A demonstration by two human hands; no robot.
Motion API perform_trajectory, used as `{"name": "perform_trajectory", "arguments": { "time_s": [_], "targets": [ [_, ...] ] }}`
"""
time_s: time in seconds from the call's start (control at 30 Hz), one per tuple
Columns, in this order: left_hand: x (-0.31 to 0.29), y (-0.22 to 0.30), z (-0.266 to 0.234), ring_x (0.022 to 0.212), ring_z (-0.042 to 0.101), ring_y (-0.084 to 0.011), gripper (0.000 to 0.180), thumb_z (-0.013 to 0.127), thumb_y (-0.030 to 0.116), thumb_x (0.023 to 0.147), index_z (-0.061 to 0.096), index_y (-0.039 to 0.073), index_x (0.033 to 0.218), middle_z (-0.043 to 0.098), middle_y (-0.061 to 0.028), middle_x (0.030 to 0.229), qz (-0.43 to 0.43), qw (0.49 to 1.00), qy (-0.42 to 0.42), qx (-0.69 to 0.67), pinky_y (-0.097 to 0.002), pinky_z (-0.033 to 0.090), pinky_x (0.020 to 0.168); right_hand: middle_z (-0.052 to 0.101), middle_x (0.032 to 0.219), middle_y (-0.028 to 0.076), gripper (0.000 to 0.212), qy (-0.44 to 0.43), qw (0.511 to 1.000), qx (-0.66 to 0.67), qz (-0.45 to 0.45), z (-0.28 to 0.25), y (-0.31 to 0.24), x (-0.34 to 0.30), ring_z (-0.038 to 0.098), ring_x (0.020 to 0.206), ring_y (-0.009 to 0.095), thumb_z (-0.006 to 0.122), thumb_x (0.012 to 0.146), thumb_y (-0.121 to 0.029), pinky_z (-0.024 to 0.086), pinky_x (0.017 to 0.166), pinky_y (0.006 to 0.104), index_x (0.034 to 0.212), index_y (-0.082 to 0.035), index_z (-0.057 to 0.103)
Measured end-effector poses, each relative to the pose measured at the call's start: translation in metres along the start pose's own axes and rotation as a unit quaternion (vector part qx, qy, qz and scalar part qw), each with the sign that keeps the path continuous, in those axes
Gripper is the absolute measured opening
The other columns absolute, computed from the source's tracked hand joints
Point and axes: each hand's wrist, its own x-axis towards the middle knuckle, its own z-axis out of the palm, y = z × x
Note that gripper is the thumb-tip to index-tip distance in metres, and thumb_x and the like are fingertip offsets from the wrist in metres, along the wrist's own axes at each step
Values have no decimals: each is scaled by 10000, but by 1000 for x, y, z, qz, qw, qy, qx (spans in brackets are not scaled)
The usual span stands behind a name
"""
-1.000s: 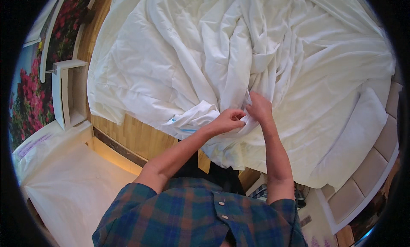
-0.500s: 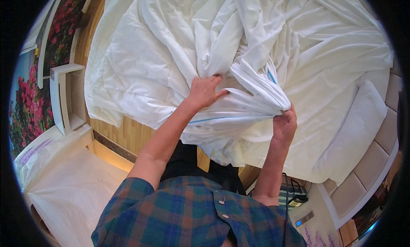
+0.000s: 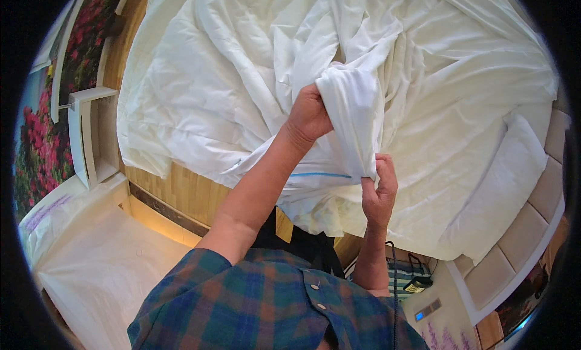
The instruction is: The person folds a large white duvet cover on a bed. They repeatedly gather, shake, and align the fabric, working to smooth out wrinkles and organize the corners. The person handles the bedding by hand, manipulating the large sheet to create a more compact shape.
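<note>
A white duvet cover [image 3: 354,117] with a thin blue strip [image 3: 321,175] along its edge is bunched up between my hands at the near side of the bed. My left hand [image 3: 310,113] is closed on a gathered fold of it, with the fingertips partly hidden by the cloth. Lower and to the right, my right hand [image 3: 380,189] pinches the cover's edge between thumb and fingers. Under and beyond it, a puffy white quilt [image 3: 181,96] spreads to the left in loose folds.
A white pillow [image 3: 502,186] lies at the right against the padded beige headboard [image 3: 502,268]. Left of the bed are wooden flooring [image 3: 172,192], a white shelf unit [image 3: 91,141] and a surface under translucent sheeting [image 3: 109,265]. A black cord [image 3: 394,289] hangs near my right arm.
My left hand has gone from lying spread on the cloth to gripping a fold, a bit higher and to the right. My right hand has moved left and down, still holding the cover's edge.
</note>
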Motion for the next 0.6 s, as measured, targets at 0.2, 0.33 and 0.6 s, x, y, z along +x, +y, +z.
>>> {"name": "perform_trajectory", "arguments": {
  "time_s": [0.2,0.33,0.6],
  "targets": [
    [5,-41,33,932,619,-241,290,578,157,818,598,36,1081,652,-119,1003,95,822,-76,557,-351,490,772,545,1202,126,425,134,948,274,87,-27,-3,22,498,1132,212,509,774,-21,361,991,357,1195,36,499],
    [-11,-82,35,810,604,-405,196,570,90,740,604,14,918,631,-223,861,-39,565,-169,807,-460,489,671,449,1324,170,611,11,1000,8,7,-36,2,62,446,1212,295,586,768,-130,327,1024,386,1328,12,385],
    [-40,-103,4,710,606,-397,131,521,75,764,551,38,886,602,-175,813,5,539,-178,823,-515,469,627,612,1104,133,555,-170,933,-295,119,-14,101,119,587,1006,272,579,720,-125,446,880,374,1260,-46,478]
  ]
}}
